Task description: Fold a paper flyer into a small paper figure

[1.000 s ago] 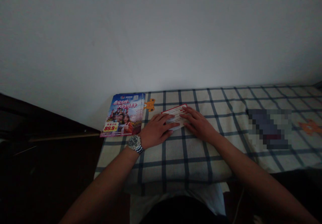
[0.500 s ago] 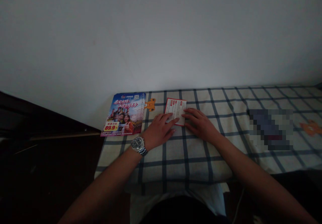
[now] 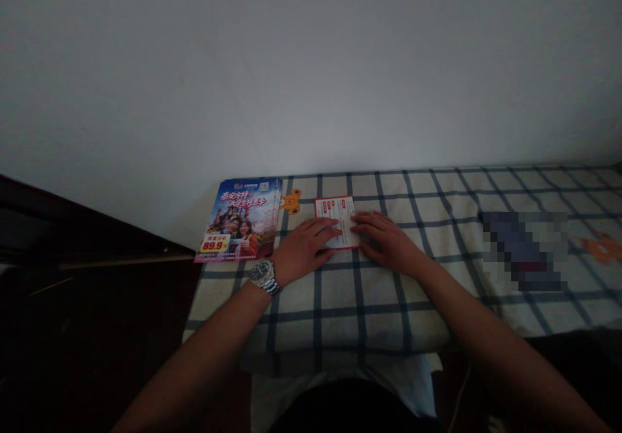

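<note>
Red-bordered white card (image 3: 339,216) is lying long axis toward the wall between my hands, my left hand (image 3: 306,249) and right hand (image 3: 386,242) pressing flat against it, fingers slightly spread, not pinching.

Near the right end of the bed (image 3: 369,316), a pixelated blur hides an object (image 3: 525,250), so its kind cannot be told. The card (image 3: 336,209) lies partly under the left hand (image 3: 305,249) and right hand (image 3: 386,242), its print too small to read, like the fine print on the flyers (image 3: 238,219). A dark shape (image 3: 87,316) beyond the bed's left edge is too dim to make out, and the left forearm (image 3: 204,349) and right forearm (image 3: 505,342) run off the picture's bottom edge
</note>
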Demonstrator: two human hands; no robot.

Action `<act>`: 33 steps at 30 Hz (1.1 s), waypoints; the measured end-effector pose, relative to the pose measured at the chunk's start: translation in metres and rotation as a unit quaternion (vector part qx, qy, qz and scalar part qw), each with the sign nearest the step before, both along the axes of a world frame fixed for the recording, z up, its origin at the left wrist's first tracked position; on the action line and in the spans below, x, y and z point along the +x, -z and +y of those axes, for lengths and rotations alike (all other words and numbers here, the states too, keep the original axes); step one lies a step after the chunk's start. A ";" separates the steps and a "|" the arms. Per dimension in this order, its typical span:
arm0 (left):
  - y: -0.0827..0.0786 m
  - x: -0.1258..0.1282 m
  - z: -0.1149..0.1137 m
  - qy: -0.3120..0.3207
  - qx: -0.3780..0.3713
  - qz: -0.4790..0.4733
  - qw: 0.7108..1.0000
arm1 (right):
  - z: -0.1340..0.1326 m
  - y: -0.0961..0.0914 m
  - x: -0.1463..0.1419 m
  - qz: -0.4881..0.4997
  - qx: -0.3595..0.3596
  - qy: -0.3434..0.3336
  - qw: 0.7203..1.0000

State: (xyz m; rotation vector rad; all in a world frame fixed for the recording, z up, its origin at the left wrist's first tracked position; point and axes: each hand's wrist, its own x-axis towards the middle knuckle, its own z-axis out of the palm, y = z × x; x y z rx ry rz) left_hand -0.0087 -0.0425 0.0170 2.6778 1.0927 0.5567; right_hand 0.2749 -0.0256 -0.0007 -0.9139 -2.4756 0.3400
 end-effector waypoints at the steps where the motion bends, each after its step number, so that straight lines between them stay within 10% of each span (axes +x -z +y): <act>1: 0.001 0.000 0.000 -0.001 -0.002 -0.001 1.000 | 0.000 0.000 0.000 -0.003 0.000 -0.001 1.000; 33: -0.001 -0.001 0.004 -0.006 -0.015 -0.036 0.999 | 0.000 -0.008 0.000 0.064 -0.015 -0.009 0.998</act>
